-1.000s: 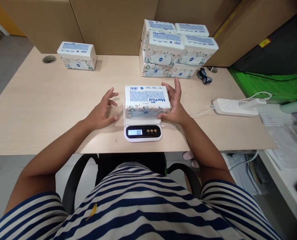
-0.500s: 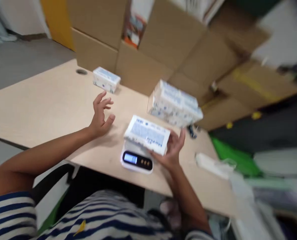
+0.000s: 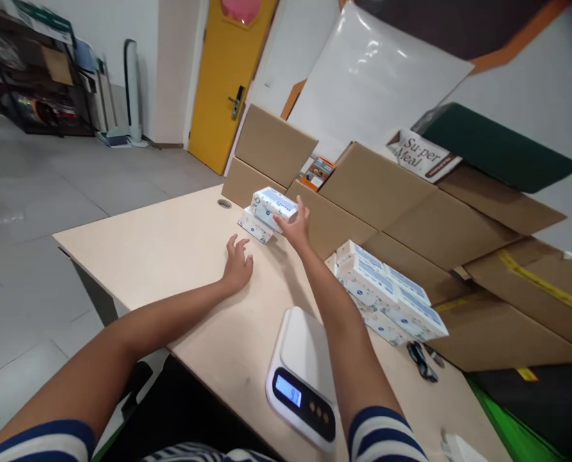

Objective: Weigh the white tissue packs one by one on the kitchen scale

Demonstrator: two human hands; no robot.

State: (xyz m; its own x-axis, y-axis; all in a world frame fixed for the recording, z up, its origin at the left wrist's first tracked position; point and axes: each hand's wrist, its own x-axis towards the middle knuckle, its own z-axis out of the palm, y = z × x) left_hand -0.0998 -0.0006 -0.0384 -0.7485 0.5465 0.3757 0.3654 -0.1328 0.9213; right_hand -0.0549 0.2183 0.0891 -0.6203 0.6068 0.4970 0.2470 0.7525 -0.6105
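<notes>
Right hand (image 3: 294, 228) grips upper pack (image 3: 271, 204), above lower pack (image 3: 254, 226) on counter (image 3: 170, 256).
Upper pack extends left from right hand, the nearer one, thumb and fingers at its right end; long axis roughly parallel to lower pack's, contact unclear. Left hand (image 3: 238, 266) empty, fingers loosely spread, on lower pack's near side, apart from it.
</notes>
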